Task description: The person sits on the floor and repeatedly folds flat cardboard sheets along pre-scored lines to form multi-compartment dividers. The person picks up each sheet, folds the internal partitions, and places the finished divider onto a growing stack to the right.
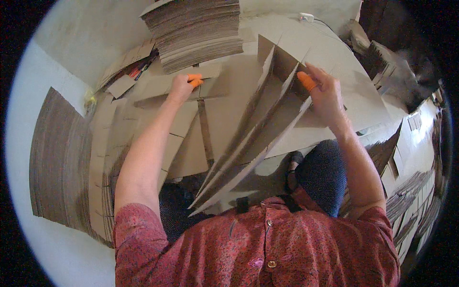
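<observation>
My right hand point(327, 95), an orange finger cover on its thumb, grips the upper end of a partly assembled cardboard divider point(258, 115). Several long brown panels of it stand on edge, joined by a cross strip point(282, 60) at the far end, and their near ends come together close to my lap. Further left, my left hand point(184, 88) is closed, with orange covers on its fingers. It pinches a slotted cardboard strip point(213, 79) that is partly blurred. Below that hand, more flat slotted cardboard point(181, 129) lies on the table.
A tall stack of cardboard sheets point(196, 33) stands at the back, another stack point(60, 158) at the far left. Slotted strips point(114, 143) lie left of my arm. A white socket point(306, 17) with a cable sits at the back. More cardboard pieces point(411, 191) are piled at the right.
</observation>
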